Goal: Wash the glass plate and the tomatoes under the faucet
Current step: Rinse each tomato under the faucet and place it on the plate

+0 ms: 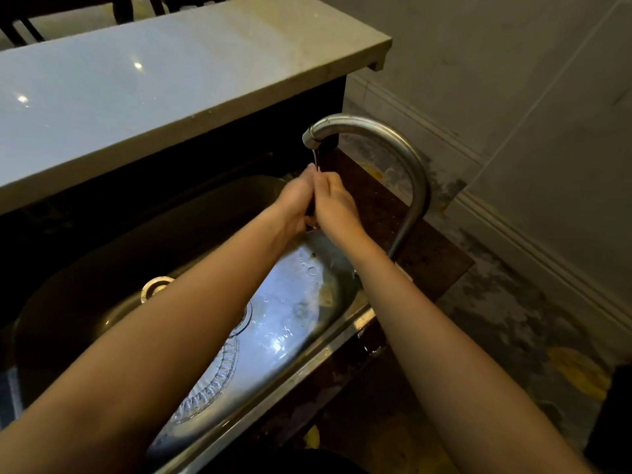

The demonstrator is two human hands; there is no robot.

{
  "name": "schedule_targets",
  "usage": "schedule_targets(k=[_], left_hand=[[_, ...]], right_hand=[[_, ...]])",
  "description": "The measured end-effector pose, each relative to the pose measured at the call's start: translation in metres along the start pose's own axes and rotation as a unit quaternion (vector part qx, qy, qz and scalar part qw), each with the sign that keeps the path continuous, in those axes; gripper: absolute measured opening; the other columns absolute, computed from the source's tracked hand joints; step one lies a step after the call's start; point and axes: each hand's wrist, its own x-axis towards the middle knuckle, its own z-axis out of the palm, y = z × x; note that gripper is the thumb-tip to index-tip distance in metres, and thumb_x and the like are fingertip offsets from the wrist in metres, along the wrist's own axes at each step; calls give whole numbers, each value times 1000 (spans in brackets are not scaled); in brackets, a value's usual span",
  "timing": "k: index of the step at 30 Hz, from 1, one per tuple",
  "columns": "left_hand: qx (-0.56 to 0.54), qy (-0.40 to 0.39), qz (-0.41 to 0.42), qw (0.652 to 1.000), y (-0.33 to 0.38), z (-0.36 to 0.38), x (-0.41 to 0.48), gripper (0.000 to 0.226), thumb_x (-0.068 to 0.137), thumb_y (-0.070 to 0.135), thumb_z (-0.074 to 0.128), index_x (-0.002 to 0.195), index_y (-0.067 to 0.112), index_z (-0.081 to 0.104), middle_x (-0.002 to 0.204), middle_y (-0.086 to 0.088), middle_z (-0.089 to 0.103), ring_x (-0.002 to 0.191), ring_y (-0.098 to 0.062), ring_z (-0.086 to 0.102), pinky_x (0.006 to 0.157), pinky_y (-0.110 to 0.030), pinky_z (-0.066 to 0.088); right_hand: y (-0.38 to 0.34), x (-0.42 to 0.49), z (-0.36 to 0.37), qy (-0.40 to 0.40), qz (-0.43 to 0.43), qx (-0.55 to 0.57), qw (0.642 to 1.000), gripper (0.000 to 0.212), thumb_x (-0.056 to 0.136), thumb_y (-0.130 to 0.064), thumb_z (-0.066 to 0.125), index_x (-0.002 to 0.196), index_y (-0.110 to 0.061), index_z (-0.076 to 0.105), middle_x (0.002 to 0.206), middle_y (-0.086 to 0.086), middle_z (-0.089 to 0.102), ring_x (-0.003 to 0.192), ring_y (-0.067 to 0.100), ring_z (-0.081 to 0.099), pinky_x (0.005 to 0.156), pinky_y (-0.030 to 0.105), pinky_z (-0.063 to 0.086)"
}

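- Steel curved faucet (pixel 393 145) runs a thin stream onto both hands, pressed together over the metal sink (pixel 335 331).
- Left hand (pixel 295 203) and right hand (pixel 337 203) curl closed against each other; whether they enclose anything, I cannot tell.
- Clear ridged glass plate (pixel 212 381) lies in the basin beneath the left forearm.
- No tomatoes can be made out.

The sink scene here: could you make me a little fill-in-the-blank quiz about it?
1. Water runs from the curved metal ____ onto the hands.
2. The left hand and right hand are pressed ____ under the stream.
3. The patterned glass plate lies inside the ____.
4. The glass plate lies partly beneath the left ____.

Missing words: faucet; together; sink; forearm.
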Motion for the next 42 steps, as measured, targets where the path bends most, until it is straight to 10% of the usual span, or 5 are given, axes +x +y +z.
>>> schedule_targets(k=[12,21,28,35,42], left_hand=[[534,70,384,750,-7,-12,-13,34,98,34,35,108,11,57,94,-10,63,82,-19,60,72,-30,46],[273,1,42,961,5,-8,-12,48,101,34,17,69,13,46,47,1,42,36,-9,36,32,-16,28],[708,120,372,588,-10,-16,-21,30,100,17,29,110,-1,51,91,-18,62,72,-34,62,55,-38,47],[301,57,101,947,3,-15,-18,48,100,34,20,68,13,49,55,-3,45,46,-13,40,46,-25,33],[301,107,150,935,0,-15,-13,45,100,33,22,69,13,47,60,-5,46,52,-15,43,49,-25,35]], right_hand=[[-16,-6,-16,1,221,83,972,61,92,-58,26,90,-7,60,63,7,59,53,19,58,43,23,45],[5,-25,-18,22,-162,-123,979,36,97,-42,29,112,-15,47,101,7,57,94,24,54,68,34,43],[-16,-5,-15,-39,186,48,981,40,95,-41,30,94,-13,58,77,9,58,61,20,61,51,29,46],[-11,-11,-6,49,-99,-206,972,52,96,-44,21,103,-5,55,101,18,63,94,35,58,72,38,38],[-19,9,-1,42,80,-35,995,36,93,-37,30,97,-14,57,92,12,60,90,28,58,81,42,48]])
